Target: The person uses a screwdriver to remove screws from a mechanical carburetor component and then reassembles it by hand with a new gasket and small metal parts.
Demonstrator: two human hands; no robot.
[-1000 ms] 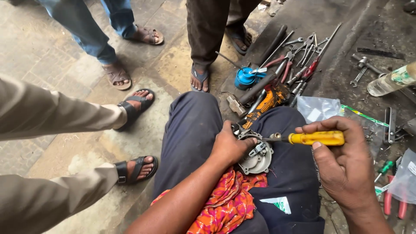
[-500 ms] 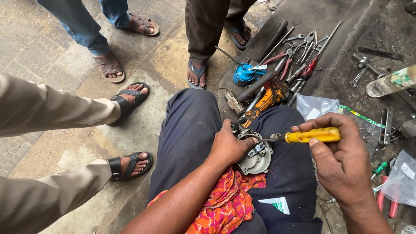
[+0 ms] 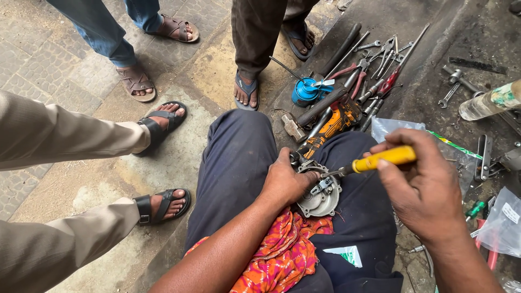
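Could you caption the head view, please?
Left hand steadies a round metal part on the lap; right hand applies a yellow-handled screwdriver.

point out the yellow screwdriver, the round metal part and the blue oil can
yellow screwdriver (image 3: 384, 158), head view, on its handle
round metal part (image 3: 319, 198), head view, on its grey face
blue oil can (image 3: 304, 92), head view, on its body

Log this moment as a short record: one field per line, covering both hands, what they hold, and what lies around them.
Left hand: grips a round grey metal part on the lap
Right hand: holds a yellow-handled screwdriver, tip at the part
Lap: dark trousers, orange patterned cloth
Ground at right: pile of hand tools, blue oil can, spanner, clear plastic bags
Bystanders: three people's sandalled feet at left and ahead
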